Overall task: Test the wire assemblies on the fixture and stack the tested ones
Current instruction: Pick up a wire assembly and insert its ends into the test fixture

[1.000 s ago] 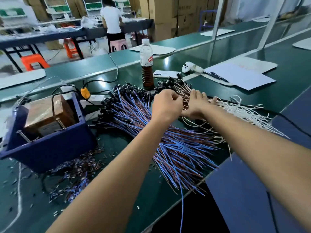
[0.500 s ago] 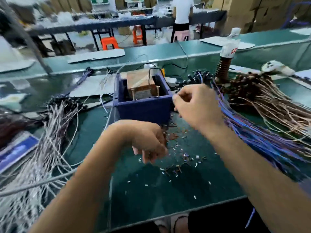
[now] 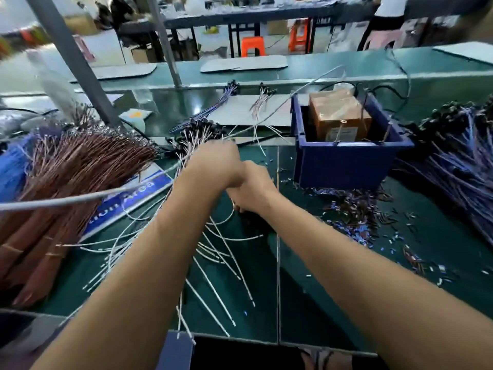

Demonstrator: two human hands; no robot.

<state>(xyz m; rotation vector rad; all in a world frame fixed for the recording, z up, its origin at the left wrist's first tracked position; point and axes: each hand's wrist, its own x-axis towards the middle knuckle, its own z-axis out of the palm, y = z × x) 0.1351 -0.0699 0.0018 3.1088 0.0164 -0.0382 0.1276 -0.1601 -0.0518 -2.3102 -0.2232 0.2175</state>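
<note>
Thin white wires (image 3: pixel 221 252) with black ends fan out; both hands' (image 3: pixel 216 164) grips unclear.

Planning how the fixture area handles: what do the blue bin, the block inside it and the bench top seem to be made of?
Blue bin: looks like moulded plastic, matte, with thick walls. Block: brown, apparently wrapped in glossy tape or film, going by the glare; core unseen. Bench top: dark green mat, probably rubber or vinyl, with a slight sheen.

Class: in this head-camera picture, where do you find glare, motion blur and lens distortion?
Head view: glare on the glossy green bench top; motion blur smears both hands, left hand and right hand; wide-angle distortion tilts the grey metal post.
</note>
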